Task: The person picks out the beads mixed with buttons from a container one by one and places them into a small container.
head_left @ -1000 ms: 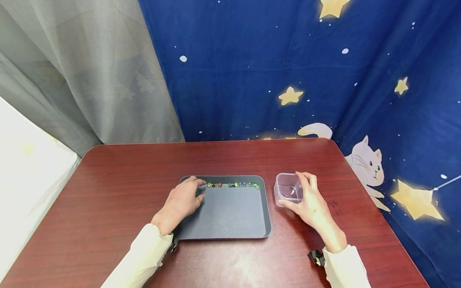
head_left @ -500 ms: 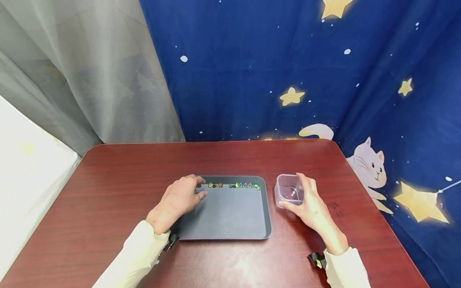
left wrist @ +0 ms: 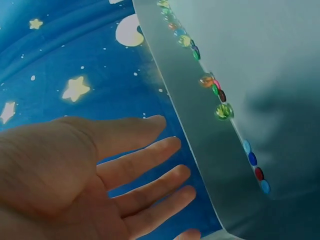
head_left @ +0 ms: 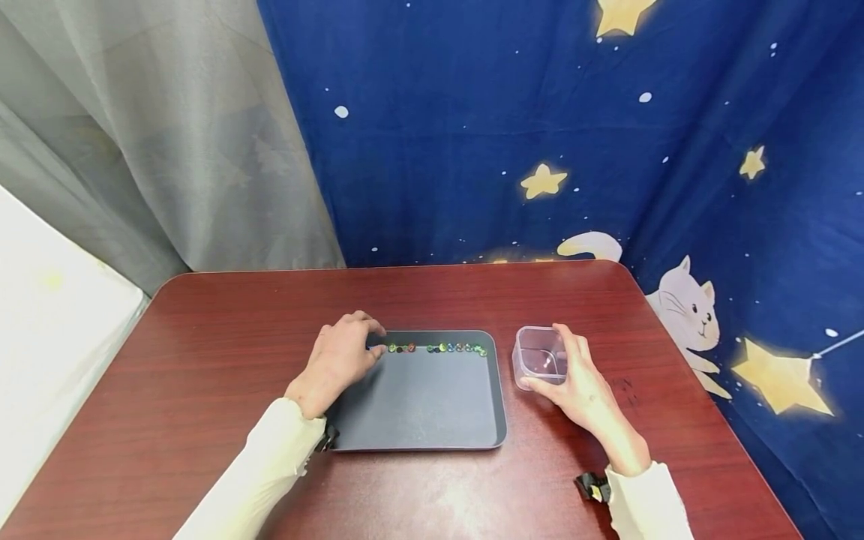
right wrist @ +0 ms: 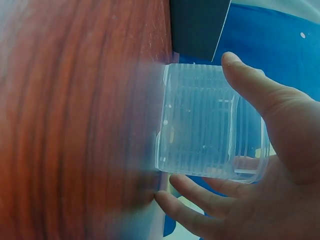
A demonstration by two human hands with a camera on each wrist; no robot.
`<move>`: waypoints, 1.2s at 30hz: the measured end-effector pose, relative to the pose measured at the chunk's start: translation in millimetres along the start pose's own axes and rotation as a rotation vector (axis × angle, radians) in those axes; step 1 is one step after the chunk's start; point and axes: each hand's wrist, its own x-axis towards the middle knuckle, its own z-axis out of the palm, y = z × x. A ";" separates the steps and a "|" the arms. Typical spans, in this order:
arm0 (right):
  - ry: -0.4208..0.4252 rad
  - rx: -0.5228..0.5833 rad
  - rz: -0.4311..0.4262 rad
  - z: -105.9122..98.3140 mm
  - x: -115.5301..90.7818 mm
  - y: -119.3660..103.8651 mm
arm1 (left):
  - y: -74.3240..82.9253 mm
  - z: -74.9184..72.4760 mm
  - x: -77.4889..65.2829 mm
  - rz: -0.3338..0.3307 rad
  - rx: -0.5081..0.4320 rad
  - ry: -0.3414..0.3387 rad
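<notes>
My left hand (head_left: 340,364) hovers over the far left corner of a dark grey tray (head_left: 425,409). Its fingers stretch out beside the tray's wall in the left wrist view, with nothing held. Along that far wall runs a row of small glass pieces: a yellow-green marble (left wrist: 223,111), an orange marble (left wrist: 206,80), and several flat coloured discs (left wrist: 252,159) nearest the hand. Right of the tray, my right hand (head_left: 583,386) grips a clear square plastic container (right wrist: 200,120), thumb on one side and fingers on the other. The container stands upright on the table.
The tray and container rest on a reddish-brown wooden table (head_left: 223,360). More marbles (head_left: 460,347) line the far right part of the tray. Behind the table hang a blue star-patterned curtain (head_left: 432,150) and a grey curtain (head_left: 175,150).
My left hand has shifted slightly away from me, towards the tray's far edge, its thumb now close to the row. My right hand keeps its hold on the container.
</notes>
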 end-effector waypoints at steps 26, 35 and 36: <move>0.000 0.015 0.003 4.0 -0.8 4.5 | -17.5 24.7 11.8 0.078 0.005 -0.050; -0.001 0.017 0.002 2.5 -1.3 6.1 | -15.0 29.8 14.6 0.058 -0.019 -0.096; -0.003 0.017 0.003 2.1 -1.1 6.2 | -15.1 30.4 14.9 0.059 -0.021 -0.096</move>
